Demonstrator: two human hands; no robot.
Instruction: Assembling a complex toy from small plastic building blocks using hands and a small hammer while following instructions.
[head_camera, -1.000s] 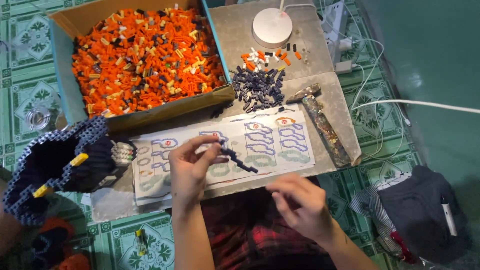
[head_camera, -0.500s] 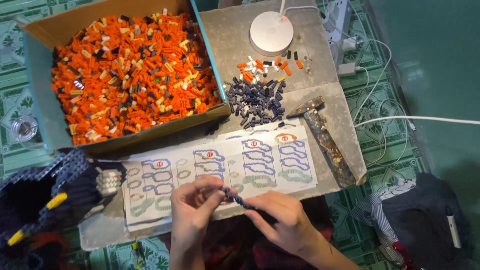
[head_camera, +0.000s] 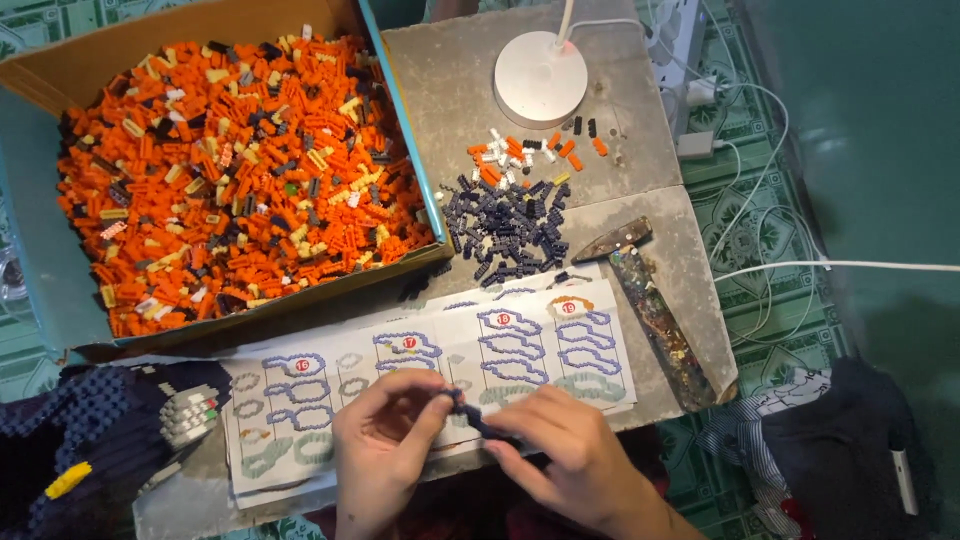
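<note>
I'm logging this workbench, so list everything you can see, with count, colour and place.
Cardboard box: one, brown with blue lining, upper left, full of mostly orange small plastic bricks.
Dark navy brick pile: one, centre of the grey table.
Mixed loose bricks: a few, orange, white, black, by the lamp.
Round lamp base: one, white, top centre.
Hammer: one, paint-stained, right.
Printed instruction sheet: one, white, front edge.
Dark blue brick model: one, lower left.
Left hand, right hand: both grip a dark brick strip.

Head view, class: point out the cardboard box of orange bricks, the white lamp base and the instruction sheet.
cardboard box (head_camera: 402, 120), head view, its blue right wall.
white lamp base (head_camera: 540, 79), head view, centre of the disc.
instruction sheet (head_camera: 520, 345), head view, a right-hand panel.
</note>
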